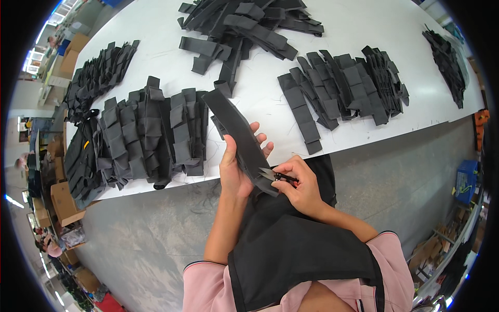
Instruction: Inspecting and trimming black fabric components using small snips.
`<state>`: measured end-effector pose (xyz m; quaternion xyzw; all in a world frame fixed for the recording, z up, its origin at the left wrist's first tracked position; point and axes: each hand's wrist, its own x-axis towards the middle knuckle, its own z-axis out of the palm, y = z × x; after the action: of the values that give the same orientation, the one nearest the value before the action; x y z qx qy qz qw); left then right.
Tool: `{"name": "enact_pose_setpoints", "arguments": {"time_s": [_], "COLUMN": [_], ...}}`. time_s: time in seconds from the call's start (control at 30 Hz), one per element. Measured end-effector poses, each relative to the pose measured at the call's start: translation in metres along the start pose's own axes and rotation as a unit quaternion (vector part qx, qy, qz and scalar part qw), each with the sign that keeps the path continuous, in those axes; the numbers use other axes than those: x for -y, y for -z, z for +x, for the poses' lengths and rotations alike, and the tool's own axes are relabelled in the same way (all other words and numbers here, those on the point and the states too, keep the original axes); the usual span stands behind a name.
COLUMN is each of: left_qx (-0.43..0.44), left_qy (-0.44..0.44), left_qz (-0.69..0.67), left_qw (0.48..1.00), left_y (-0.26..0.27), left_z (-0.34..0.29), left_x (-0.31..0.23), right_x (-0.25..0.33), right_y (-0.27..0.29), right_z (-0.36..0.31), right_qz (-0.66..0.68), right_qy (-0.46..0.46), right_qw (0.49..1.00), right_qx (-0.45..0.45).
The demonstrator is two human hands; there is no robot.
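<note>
My left hand (237, 169) grips a long black fabric strip (240, 132), thumb on one side and fingers behind it. The strip is tilted, its far end over the table and its lower end toward my body. In my right hand (304, 187) is a pair of small thread snips (283, 177) with dark handles, my fingers closed round them. The pointed metal blades lie against the strip near its lower end. Whether a thread sits between the blades is too small to tell.
A white table (254, 112) carries several groups of black strips: a row at the left (138, 135), a loose heap (239, 26) at the far middle, a row at the right (348, 86) and a bundle (446, 67) at the far right. Cardboard boxes (65, 203) stand left.
</note>
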<state>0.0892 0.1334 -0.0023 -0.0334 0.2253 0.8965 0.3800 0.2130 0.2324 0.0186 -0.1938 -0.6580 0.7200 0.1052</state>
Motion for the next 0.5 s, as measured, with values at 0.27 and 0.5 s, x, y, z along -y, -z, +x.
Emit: {"name": "enact_pose_setpoints", "arguments": {"time_s": [0.27,0.5], "left_qx": [0.053,0.066], "left_qy": [0.025,0.027], "left_qz": [-0.106,-0.104], "left_qw": [0.993,0.992], "left_y": [-0.0017,-0.0036], "left_z": [-0.0016,-0.0048], "left_x": [0.0000,0.0014], "right_x": [0.0065,0.0001], "right_y": [-0.0018,-0.0039], "right_z": [-0.0016,0.0017], "right_qz": [-0.201,-0.297], "right_qy": [0.150,0.263], "right_qw": [0.968,0.918], "right_qx": [0.000,-0.019]}}
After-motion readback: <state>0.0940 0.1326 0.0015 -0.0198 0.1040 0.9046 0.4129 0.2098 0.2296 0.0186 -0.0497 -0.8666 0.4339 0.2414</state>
